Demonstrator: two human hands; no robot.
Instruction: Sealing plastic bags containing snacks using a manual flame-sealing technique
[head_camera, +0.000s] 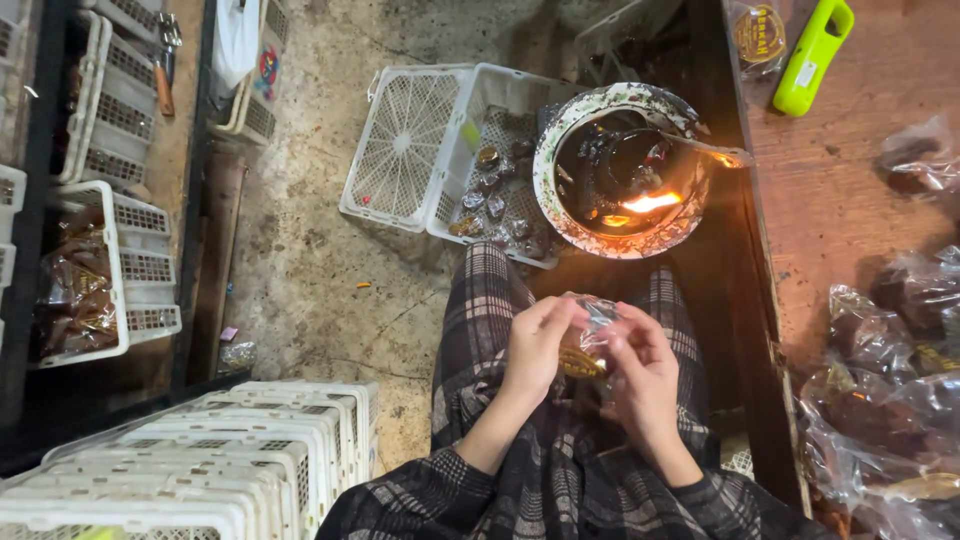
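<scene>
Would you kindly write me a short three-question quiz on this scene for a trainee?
1. True or false: both hands hold the small clear packet.
2. What burns inside the round bowl? A) a flame B) nothing C) a lamp
3. Which colour is the long plastic thing on the wooden table?

Key:
1. True: left hand and right hand pinch it over the lap.
2. A
3. Bright green

A small clear-wrapped packet (588, 340) — brownish contents, crinkled film — held upright above the lap.
</scene>
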